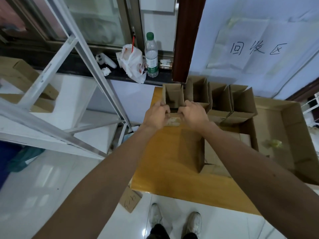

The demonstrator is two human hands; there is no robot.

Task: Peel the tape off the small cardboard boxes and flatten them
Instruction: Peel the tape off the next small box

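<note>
White glossy floor tile along bottom and lower left of frame; pair of pale shoes at bottom centre; loose cardboard scrap with scrawled marks just left of them. Yellow-wood table, centre frame, crossed by two bare forearms. Left hand and right hand side by side at centre, close but apart, fingers of both curled over near top edge of small cardboard box, tips hooked into its open top; thumbs hidden. Box upright at table's far edge, flaps raised, pale label on near face between the hands; tape not discernible. Row of open boxes just right of it. Large shallow carton at right edge. Farther: dark sill, upper centre, bearing white plastic bag and green-capped bottle; handwritten paper sign, upper right.
</note>
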